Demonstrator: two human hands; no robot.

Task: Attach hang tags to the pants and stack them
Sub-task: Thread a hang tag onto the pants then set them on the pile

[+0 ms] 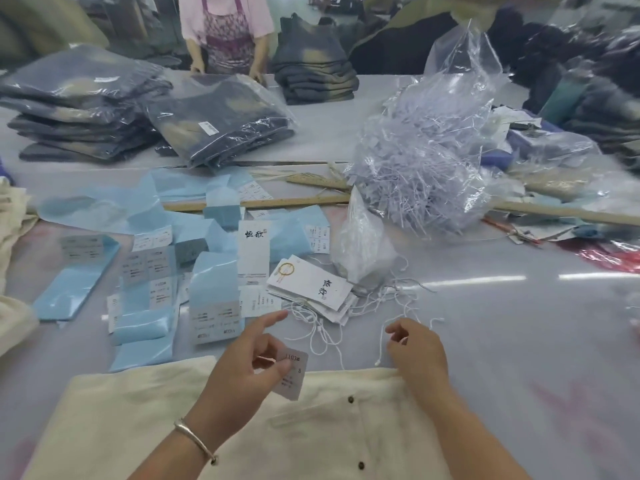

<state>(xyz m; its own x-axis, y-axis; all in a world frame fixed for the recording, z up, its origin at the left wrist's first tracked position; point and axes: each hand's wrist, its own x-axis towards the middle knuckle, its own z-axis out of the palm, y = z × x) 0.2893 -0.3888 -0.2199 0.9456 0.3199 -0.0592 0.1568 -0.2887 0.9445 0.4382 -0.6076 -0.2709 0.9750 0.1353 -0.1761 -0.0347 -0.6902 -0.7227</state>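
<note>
Cream cotton pants (145, 420) lie flat beneath both hands; left hand (242, 372) pinches small grey size tag (292, 375), right hand (415, 348) pinches thin white string (381, 344) just right of tag.

Bagged dark jeans (79, 109) sit stacked at the far left of the table (519, 341), with another bagged bundle (221, 123) leaning beside them. A folded unbagged stack (313, 69) stands further back. A person in a pink top and apron (227, 29) stands across the table. Two wooden rulers (263, 203) lie mid-table, near a clear bag of shredded white plastic (422, 161).
</note>
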